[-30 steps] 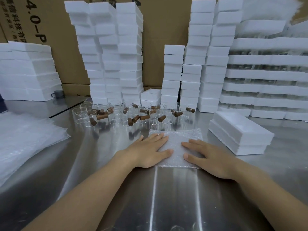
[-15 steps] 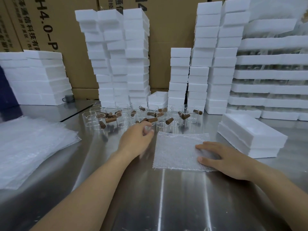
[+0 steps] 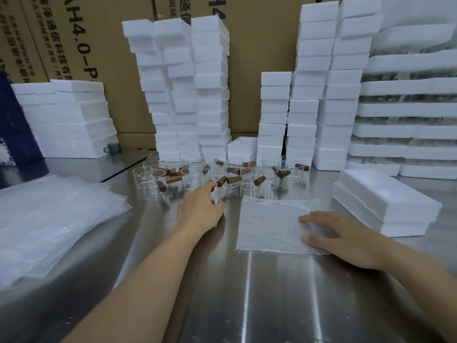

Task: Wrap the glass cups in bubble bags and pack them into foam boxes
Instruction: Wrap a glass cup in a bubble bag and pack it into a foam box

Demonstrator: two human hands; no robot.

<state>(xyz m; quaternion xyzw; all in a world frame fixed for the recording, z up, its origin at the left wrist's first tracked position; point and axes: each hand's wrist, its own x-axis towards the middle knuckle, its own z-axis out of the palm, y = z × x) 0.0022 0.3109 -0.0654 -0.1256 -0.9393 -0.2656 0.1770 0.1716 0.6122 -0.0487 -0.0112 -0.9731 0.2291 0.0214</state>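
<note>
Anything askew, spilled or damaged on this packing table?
Nothing looks broken or spilled. The tall stack of white foam boxes behind the clear glass cups is unevenly piled, with boxes offset and jutting.

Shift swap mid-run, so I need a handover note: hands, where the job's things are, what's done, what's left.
Left hand: at the front cups, fingers by one; grip unclear.
Right hand: open, flat on the bubble bag, pinning it to the table.
Spare bags: pile at far left.
Foam box: right of the bubble bag.
Done: one bag laid out, no cup in it.
Left: take a cup, bag it, box it; repeat for the rest.
</note>
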